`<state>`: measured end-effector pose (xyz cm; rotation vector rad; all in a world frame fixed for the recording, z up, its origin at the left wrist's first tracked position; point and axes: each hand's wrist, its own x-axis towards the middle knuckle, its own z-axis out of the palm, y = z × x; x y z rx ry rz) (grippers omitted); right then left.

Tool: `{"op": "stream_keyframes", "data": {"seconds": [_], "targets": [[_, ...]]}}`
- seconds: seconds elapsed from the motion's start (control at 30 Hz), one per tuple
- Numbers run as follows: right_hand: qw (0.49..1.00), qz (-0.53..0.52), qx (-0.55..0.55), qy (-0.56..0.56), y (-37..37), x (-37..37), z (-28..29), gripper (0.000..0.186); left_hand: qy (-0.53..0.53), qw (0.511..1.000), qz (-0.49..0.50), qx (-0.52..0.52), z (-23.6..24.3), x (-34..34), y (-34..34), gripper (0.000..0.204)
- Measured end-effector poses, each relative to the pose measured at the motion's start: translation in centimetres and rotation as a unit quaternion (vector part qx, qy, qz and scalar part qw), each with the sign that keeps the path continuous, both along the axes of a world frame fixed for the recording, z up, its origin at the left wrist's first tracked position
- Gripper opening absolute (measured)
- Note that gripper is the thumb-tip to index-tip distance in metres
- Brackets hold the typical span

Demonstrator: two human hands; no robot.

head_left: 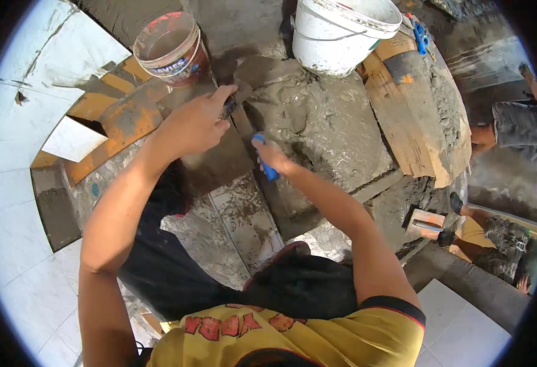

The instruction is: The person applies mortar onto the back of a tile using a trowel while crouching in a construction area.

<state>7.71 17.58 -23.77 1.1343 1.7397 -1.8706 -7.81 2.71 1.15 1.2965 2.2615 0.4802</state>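
My right hand (272, 156) is closed round a blue tool handle (269, 170); the tool's blade cannot be told from the grey surface beneath. My left hand (196, 125) reaches over a flat grey slab (216, 156), its index finger stretched out and its thumb apart. By those fingertips shows a small dark thing (227, 109) that I cannot make out. Just beyond my right hand spreads a wet, shiny bed of grey mortar (335, 119), uneven at its far left.
A reddish bucket (169, 52) and a white bucket (335, 37) stand at the far side. Mortar-smeared cardboard (403, 116) lies to the right, with a blue-handled tool (421, 38) on it. A float (427, 223) lies near another person's feet (455, 211). White tiles (11, 196) cover the left.
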Motion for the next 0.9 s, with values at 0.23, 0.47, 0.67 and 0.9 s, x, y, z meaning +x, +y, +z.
{"op": "stream_keyframes", "data": {"seconds": [0.23, 0.47, 0.67, 0.9], "targets": [[0.996, -0.051, 0.068, -0.014, 0.5, -1.7, -2.1, 0.056, 0.016, 1.000, -0.010, 0.000, -0.3, -0.3, -0.1, 0.068], [0.975, -0.099, 0.192, -0.041, 3.3, -0.1, -2.6, 0.061, 0.005, 0.999, -0.029, -0.011, -1.3, -0.1, 0.9, 0.066], [0.952, -0.124, 0.276, 0.049, 3.0, 6.2, 2.0, 0.063, 0.015, 0.999, -0.010, -0.050, -1.2, -0.6, -0.3, 0.065], [0.971, -0.154, 0.182, -0.004, 6.7, 8.4, 1.3, 0.061, -0.019, 0.997, -0.028, -0.066, -1.2, -0.3, -0.9, 0.063]]}}
